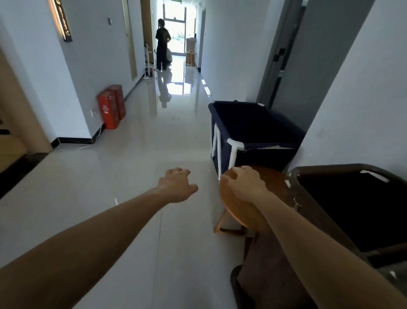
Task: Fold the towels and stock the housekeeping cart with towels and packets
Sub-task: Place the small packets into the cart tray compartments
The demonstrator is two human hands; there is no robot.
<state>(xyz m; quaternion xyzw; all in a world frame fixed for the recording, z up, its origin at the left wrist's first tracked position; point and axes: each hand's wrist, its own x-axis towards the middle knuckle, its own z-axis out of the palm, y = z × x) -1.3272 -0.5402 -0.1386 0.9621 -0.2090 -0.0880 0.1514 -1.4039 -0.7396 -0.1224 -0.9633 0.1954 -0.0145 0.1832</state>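
Reaching out: left hand point(176, 185) empty, fingers loose; right hand point(244, 183) curling over the stool point(275, 183), grip unclear.
Cart point(317, 209) is looking heavy and rigid; gripping its rim bar seems best.

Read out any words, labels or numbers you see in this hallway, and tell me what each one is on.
Wall sign: lit lettering running along it, too blurred and angled to read.
Red boxes: a round logo and small print, too small to read.
Green sign above the far doorway: cut off by the frame edge, unreadable.
Nothing else shows legible text.
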